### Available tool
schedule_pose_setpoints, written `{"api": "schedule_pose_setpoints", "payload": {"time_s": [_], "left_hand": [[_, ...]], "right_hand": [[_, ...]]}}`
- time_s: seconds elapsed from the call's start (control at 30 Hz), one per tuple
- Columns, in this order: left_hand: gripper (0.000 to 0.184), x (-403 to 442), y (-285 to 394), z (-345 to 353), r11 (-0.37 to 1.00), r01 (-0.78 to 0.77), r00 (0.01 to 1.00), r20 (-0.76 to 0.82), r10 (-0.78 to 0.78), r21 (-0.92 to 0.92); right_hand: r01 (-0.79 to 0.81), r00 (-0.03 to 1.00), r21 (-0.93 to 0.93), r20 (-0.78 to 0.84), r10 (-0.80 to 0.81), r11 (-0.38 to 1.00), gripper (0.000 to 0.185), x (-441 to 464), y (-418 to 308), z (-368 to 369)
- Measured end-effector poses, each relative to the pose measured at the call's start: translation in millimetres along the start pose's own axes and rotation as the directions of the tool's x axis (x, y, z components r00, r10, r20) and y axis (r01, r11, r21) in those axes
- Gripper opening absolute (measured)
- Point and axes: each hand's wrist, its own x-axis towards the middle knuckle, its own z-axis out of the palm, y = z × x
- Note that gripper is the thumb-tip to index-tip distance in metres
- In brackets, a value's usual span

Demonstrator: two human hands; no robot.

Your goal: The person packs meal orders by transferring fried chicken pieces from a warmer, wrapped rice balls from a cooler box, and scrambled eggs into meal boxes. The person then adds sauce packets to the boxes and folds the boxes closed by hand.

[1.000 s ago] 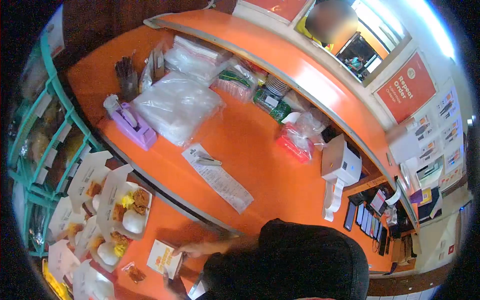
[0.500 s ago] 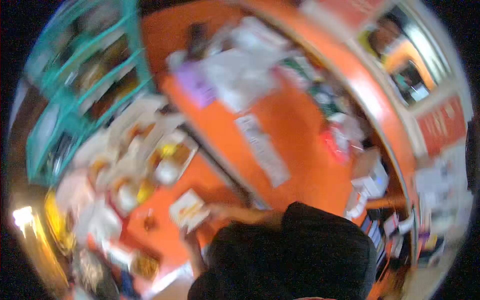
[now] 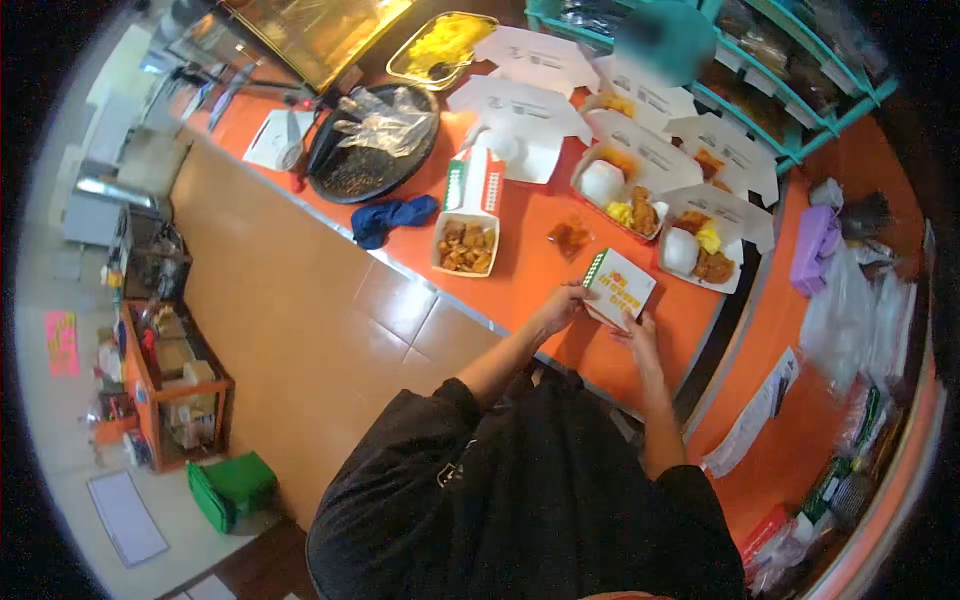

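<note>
Both hands hold a small white cardboard food box [image 3: 620, 290] with yellow-red lettering and a green patterned side, its lid down, above the orange counter [image 3: 530, 285]. My left hand [image 3: 566, 302] grips its left edge. My right hand [image 3: 638, 332] has its fingers at the lower right edge. Just beyond the box lies a small clear sachet of red sauce [image 3: 570, 237]. Nearby, an open meal box [image 3: 612, 190] holds rice, yellow egg and fried chicken, and another open meal box [image 3: 700, 250] sits to the right. An open carton of fried pieces [image 3: 466, 247] stands to the left.
A black pan [image 3: 372, 175] with plastic gloves [image 3: 385, 122] on it and a blue cloth [image 3: 392, 220] are left on the counter. A tray of yellow food [image 3: 443, 47] stands behind. Teal shelving [image 3: 790, 150] rises at the back right. Plastic bags [image 3: 850, 310] lie on the right-hand counter.
The view has swung left and sharpened, so the counter and meal boxes now appear further right, with the pan and floor visible. Both hands still hold the small box.
</note>
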Motion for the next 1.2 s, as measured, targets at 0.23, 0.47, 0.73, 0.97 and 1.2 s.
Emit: {"api": "schedule_pose_setpoints", "payload": {"time_s": [0.23, 0.47, 0.73, 0.97, 1.2], "left_hand": [[0.029, 10.4, -9.8, -40.3, 0.968, 0.085, 0.957, 0.29, -0.014, -0.236], [0.03, 15.1, 7.8, -31.0, 0.991, 0.095, 0.94, 0.318, -0.119, 0.09], [0.026, -11.8, 68.4, -41.4, 0.981, 0.046, 0.885, 0.447, -0.127, 0.188], [0.033, 18.0, 60.0, -78.8, 0.936, 0.217, 0.975, -0.015, -0.222, 0.279], [0.046, 30.0, 135.1, -58.3, 0.466, -0.177, 0.983, 0.179, 0.041, 0.867]], "right_hand": [[-0.033, 0.999, -0.117, -0.034, 0.029, 0.993, 0.027, 18.7, -9.1, 6.4], [-0.119, 0.991, -0.164, -0.074, 0.109, 0.979, 0.032, 16.6, -22.5, 19.8], [-0.011, 0.954, -0.007, -0.301, 0.009, 1.0, 0.054, 44.7, 50.5, 93.1], [0.013, 0.86, -0.016, -0.509, -0.02, 1.0, 0.05, 26.4, 13.3, 130.1], [-0.082, 0.825, 0.304, -0.514, 0.236, 0.949, 0.049, 11.5, -12.8, 156.2]]}}
